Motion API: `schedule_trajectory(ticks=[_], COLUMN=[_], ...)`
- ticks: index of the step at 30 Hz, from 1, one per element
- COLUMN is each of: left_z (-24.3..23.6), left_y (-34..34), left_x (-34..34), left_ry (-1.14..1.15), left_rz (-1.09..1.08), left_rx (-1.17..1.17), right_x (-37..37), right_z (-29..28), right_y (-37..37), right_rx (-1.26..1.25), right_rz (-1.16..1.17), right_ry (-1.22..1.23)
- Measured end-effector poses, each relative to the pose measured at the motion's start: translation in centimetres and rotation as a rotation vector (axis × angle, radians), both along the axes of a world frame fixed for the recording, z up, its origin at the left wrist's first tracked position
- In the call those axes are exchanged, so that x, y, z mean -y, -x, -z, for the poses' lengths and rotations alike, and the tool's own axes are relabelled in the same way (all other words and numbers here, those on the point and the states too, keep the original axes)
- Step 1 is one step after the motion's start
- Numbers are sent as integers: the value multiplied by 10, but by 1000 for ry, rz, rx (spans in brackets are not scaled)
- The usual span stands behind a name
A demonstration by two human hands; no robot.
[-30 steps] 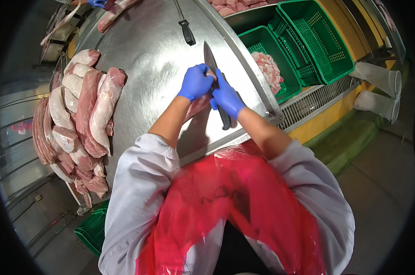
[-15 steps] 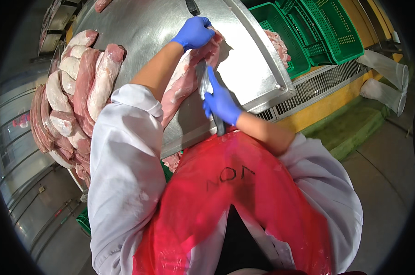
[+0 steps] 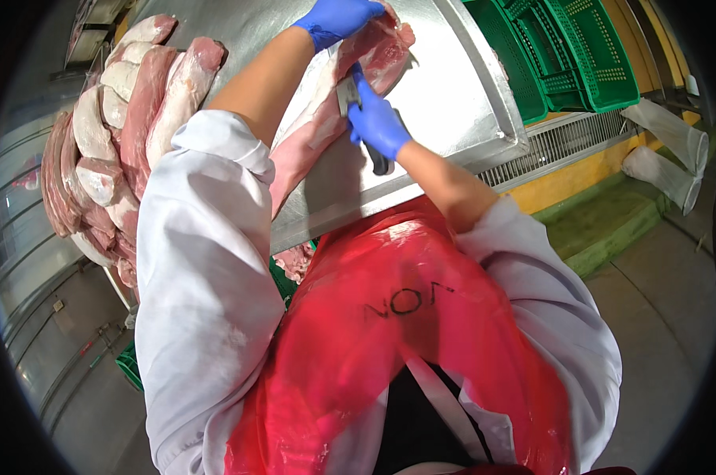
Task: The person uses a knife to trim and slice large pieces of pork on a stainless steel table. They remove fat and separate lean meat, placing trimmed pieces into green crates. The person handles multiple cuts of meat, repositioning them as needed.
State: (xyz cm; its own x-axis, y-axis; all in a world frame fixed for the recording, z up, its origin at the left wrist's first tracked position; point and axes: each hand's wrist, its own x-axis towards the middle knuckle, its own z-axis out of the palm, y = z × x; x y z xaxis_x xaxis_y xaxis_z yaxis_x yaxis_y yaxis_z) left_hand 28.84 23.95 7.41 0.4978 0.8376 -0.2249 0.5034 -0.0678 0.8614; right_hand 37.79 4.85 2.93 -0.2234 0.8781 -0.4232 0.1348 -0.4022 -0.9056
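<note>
My blue-gloved left hand (image 3: 336, 20) pinches long pink meat (image 3: 310, 138), now more exposed for access; blue-gloved right hand (image 3: 380, 127) clasps black-handled steel knife (image 3: 346, 96).

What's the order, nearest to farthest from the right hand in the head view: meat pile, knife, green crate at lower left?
1. Knife: gripped in the right hand.
2. Meat pile: on the left side of the view.
3. Green crate: at lower left, below the pile in the picture.
</note>
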Motion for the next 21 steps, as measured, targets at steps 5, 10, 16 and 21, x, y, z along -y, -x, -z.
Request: schedule_trajectory(ticks=[5, 10, 16, 21], left_z=[-34, -66, -62, -90], left_y=[21, 28, 60, 58], left_x=[3, 17, 3, 19], left_ry=[17, -152, -62, -166], left_rz=[-35, -3, -142, -131], left_rx=[47, -28, 71, 136], right_x=[75, 11, 104, 21], right_z=[1, 8, 6, 20], right_y=[7, 18, 32, 52], right_rx=[-24, -48, 111, -7], right_rz=[-102, -48, -209, -100], right_ry=[0, -4, 0, -52])
